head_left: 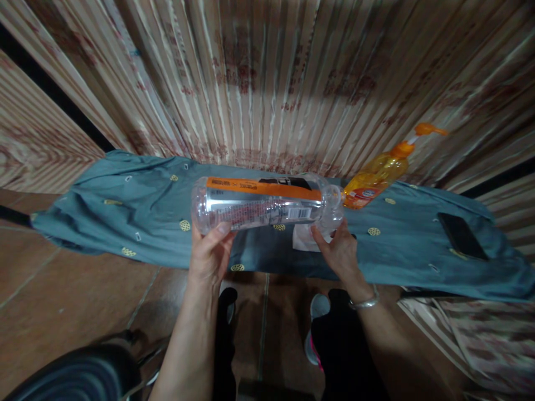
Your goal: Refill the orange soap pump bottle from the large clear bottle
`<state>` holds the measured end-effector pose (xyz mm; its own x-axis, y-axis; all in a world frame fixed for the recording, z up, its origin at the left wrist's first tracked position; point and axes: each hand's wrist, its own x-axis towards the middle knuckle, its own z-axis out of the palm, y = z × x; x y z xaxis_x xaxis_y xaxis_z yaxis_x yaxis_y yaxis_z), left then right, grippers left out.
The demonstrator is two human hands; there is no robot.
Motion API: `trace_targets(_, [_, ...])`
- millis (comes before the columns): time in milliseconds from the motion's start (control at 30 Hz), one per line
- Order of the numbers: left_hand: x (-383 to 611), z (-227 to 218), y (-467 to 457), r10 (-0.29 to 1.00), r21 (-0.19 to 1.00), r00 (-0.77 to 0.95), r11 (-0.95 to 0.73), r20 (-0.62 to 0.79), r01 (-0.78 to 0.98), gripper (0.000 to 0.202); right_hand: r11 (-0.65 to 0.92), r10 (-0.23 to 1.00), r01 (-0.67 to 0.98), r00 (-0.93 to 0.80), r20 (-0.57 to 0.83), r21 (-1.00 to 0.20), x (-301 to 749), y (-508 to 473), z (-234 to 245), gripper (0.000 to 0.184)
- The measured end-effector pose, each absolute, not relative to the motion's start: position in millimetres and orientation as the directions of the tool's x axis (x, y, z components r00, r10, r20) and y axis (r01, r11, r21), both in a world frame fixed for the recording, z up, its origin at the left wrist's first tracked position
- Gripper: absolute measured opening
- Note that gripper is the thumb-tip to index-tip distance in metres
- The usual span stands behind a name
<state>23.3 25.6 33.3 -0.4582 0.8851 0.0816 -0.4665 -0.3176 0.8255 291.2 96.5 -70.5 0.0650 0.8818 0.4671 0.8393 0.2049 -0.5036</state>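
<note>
I hold a large clear plastic bottle with an orange-and-silver label sideways above a table covered in a teal cloth. My left hand grips the bottle's base end, fingers wrapped under it. My right hand, with a silver bangle at the wrist, holds the neck end with thumb and fingers. A small white paper or cloth lies on the teal cloth just beneath the bottle's neck.
An orange pump bottle of liquid soap stands at the table's back right. A black phone lies flat at the right end. Patterned curtains hang behind. A dark round object sits on the tiled floor at lower left.
</note>
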Motion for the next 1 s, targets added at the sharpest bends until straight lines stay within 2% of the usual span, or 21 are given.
trace_targets(267, [23.5, 34.0, 25.1, 0.885, 0.815, -0.457, -0.327, 0.087, -0.479, 0.091, 0.207, 0.882, 0.837, 0.065, 0.467, -0.507, 290.4, 95.9, -68.5, 0.079])
trace_targets(1000, [23.1, 31.3, 26.9, 0.883, 0.797, -0.457, -0.349, 0.104, -0.492, 0.089, 0.19, 0.885, 0.821, 0.094, 0.456, -0.538, 289.4, 95.6, -68.0, 0.074])
